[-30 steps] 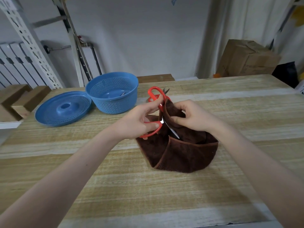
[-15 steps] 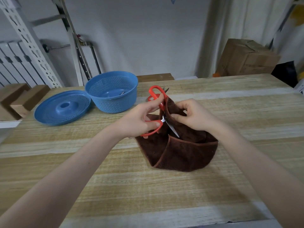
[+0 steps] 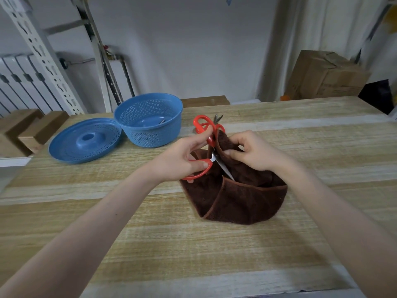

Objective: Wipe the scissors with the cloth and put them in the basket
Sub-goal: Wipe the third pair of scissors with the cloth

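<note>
- I see almost nothing changed from half a second ago: hands, scissors and cloth sit where they were.
- The left hand (image 3: 180, 160) grips the scissors (image 3: 204, 169) by their smooth red plastic loops. They are held wide open, just above the cloth and right of the basket.
- One thin shiny metal blade points down into the cloth.
- The right hand (image 3: 253, 153) pinches a fold of the cloth (image 3: 240, 198) beside that blade.
- The cloth is dark brown and fuzzy, with a stitched edge. It lies in a soft heap on the stripy wooden table (image 3: 150, 233).
- The basket (image 3: 150, 138) is round blue plastic full of tiny holes — its flat round lid (image 3: 86, 140) touches it.
</note>
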The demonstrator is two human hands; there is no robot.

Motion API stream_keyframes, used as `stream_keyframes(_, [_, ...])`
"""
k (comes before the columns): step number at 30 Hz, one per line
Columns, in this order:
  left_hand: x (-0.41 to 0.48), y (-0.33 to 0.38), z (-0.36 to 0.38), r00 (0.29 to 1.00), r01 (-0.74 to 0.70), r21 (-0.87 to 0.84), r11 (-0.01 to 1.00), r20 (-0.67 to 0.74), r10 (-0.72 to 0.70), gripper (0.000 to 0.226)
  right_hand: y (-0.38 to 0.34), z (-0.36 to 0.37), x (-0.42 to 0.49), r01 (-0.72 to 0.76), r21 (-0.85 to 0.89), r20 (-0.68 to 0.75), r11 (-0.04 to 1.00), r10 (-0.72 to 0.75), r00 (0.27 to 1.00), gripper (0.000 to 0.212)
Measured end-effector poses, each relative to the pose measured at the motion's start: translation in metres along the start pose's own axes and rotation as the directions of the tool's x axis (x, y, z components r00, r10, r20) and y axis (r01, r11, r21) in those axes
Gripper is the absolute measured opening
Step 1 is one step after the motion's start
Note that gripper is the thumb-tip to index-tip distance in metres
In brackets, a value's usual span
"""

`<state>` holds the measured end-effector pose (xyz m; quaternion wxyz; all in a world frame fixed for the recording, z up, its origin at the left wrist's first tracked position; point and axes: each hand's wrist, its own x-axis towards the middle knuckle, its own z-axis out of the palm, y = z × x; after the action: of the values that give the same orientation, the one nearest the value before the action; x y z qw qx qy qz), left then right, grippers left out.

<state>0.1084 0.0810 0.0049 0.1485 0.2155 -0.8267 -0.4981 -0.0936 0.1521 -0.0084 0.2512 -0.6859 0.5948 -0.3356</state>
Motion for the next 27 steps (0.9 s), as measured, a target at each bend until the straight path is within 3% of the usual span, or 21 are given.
stream_keyframes(2, [-0.001,-0.004,-0.001,1.000,0.010,-0.015,1.000,-0.010,-0.010,0.080,0.003,-0.004,-0.002,-0.041,0.102,0.041,0.994,0.037,0.998,0.020])
stream_keyframes(4, [-0.003,0.000,-0.003,1.000,0.028,-0.017,0.999,-0.010,-0.028,0.080,0.006,-0.005,-0.003,-0.119,0.339,-0.004,0.933,0.128,0.992,0.022])
stream_keyframes(7, [-0.008,0.005,-0.006,1.000,0.024,0.029,0.999,-0.016,-0.023,0.079,0.013,-0.012,-0.002,-0.077,0.726,-0.240,0.683,0.356,0.903,0.031])
stream_keyframes(9, [-0.011,0.006,-0.005,1.000,0.007,0.057,0.998,-0.012,-0.007,0.080,0.016,-0.020,-0.001,-0.032,0.792,-0.304,0.610,0.439,0.846,0.048])
stream_keyframes(11, [-0.012,0.008,-0.003,1.000,-0.018,0.100,0.995,-0.010,0.019,0.080,0.016,-0.020,-0.001,-0.030,0.791,-0.321,0.612,0.456,0.830,0.050])
stream_keyframes(13, [-0.011,0.007,-0.001,0.999,-0.033,0.130,0.991,-0.015,0.036,0.080,0.012,-0.015,-0.001,-0.082,0.725,-0.325,0.684,0.444,0.835,0.034])
stream_keyframes(16, [-0.008,0.007,0.001,0.999,-0.023,0.126,0.992,-0.030,0.027,0.082,-0.003,-0.005,-0.006,-0.152,0.320,-0.201,0.935,0.224,0.954,0.025])
stream_keyframes(19, [-0.007,0.007,0.001,0.999,-0.041,0.136,0.990,-0.023,0.044,0.082,-0.011,0.004,-0.005,-0.050,-0.002,-0.114,0.999,0.049,0.992,0.022])
stream_keyframes(21, [-0.009,0.009,0.001,0.999,-0.038,0.111,0.993,-0.028,0.041,0.081,-0.012,0.004,-0.004,-0.017,-0.027,-0.121,0.999,0.014,0.993,0.021])
stream_keyframes(27, [-0.014,0.008,0.000,0.999,-0.032,0.131,0.991,-0.009,0.033,0.079,-0.007,-0.004,-0.010,-0.025,0.040,0.056,0.999,0.022,0.998,0.028])
